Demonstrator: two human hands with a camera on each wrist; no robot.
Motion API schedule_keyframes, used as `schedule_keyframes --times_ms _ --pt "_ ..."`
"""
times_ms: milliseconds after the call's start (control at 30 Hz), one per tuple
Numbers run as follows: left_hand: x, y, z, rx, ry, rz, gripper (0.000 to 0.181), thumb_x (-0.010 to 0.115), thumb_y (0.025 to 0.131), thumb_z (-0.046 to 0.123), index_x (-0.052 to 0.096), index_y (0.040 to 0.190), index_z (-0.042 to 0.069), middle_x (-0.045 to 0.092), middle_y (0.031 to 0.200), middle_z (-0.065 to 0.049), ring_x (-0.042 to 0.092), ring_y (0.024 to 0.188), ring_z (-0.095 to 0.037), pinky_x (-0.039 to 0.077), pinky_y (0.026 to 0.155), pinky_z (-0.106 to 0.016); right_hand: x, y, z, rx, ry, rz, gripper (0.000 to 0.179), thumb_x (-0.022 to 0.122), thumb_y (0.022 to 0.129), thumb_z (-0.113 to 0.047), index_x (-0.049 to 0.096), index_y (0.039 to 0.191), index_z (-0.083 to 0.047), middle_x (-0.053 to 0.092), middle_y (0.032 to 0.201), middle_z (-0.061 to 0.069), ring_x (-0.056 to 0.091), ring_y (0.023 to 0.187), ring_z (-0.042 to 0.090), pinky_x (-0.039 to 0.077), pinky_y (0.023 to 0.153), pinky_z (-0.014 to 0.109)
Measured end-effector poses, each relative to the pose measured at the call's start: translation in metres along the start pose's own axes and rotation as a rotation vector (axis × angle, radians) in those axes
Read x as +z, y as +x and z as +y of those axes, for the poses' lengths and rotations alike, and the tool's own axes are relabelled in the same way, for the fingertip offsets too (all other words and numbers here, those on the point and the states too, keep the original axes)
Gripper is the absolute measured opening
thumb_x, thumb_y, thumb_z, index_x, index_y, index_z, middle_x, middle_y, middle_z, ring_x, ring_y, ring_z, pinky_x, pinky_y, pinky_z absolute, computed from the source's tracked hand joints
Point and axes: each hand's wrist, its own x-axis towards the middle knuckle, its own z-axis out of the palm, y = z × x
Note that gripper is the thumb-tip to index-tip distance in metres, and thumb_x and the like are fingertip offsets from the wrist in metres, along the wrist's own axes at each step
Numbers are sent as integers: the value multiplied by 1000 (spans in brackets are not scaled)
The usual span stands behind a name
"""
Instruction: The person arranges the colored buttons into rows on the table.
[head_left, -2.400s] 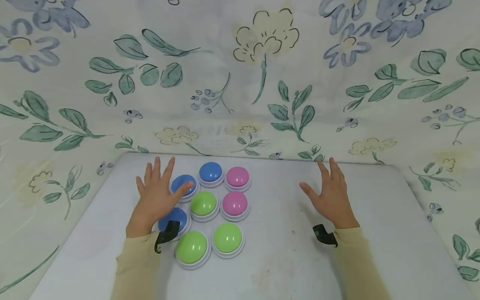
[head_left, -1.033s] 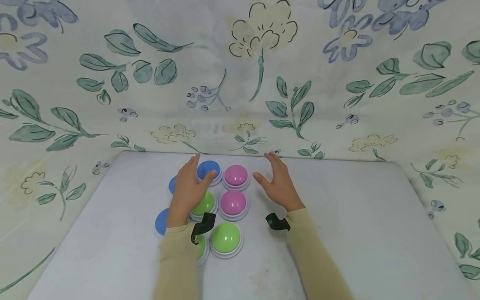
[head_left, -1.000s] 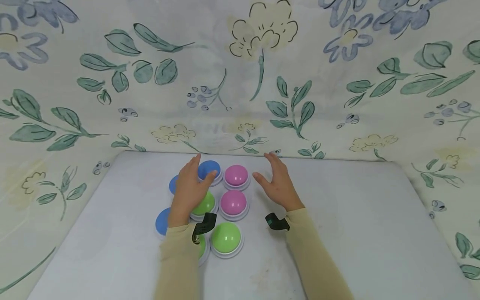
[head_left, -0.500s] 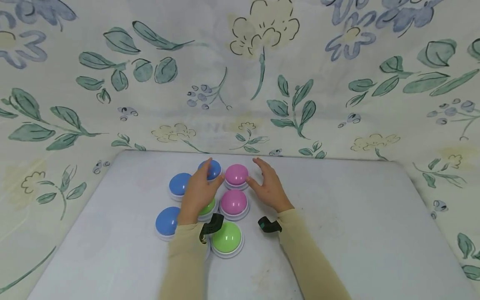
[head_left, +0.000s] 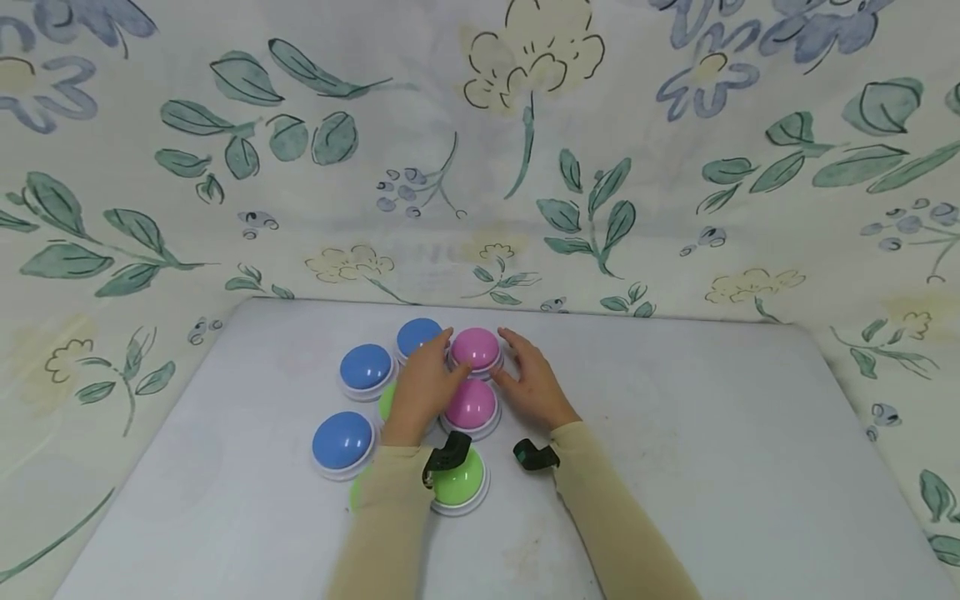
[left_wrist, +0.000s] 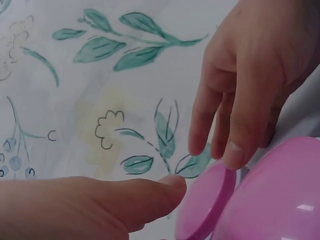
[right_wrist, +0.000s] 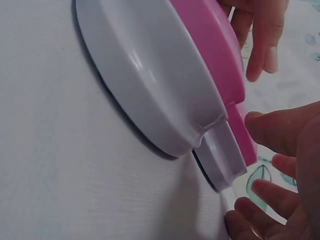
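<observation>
Two pink dome buttons on white round bases stand one behind the other, the far one (head_left: 476, 347) near the back of the table and the near one (head_left: 470, 404) before it. My left hand (head_left: 422, 390) comes to the far button's left side, its thumb tip over the dome's near left edge in the head view. From the right my right hand (head_left: 534, 387) reaches toward the same button, fingers loosely bent. In the left wrist view, my right fingertips (left_wrist: 235, 150) are right at the far button's rim. My right thumb (right_wrist: 272, 125) is beside it in the right wrist view.
Blue dome buttons (head_left: 342, 442) stand at left, another blue one (head_left: 418, 335) at the back. A green button (head_left: 459, 479) is in front; other green ones (head_left: 387, 400) are partly hidden by my left arm. Flowered cloth (head_left: 450, 167) rises behind the white table (head_left: 712, 467).
Both hands, first wide apart, have come together: the left moved right, the right moved left, to either side of the far pink button. The buttons keep their places.
</observation>
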Motion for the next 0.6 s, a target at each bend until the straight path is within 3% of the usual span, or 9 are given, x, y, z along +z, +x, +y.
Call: schedule_keyframes --times_ms 267,600 --pt "10 -2 1 17 26 -29 65 65 97 22 40 150 -5 50 145 -26 48 135 -41 39 113 -52 4 -1 3 -55 -13 -38 64 63 96 -13 37 153 -1 40 157 17 33 147 31 25 122 43" --pt "17 0 2 0 25 46 58 65 96 17 45 145 -8 56 138 -28 56 126 -42 45 108 -52 8 2 5 -83 -30 -41 63 64 96 -8 37 152 1 41 155 19 36 146 30 27 121 41"
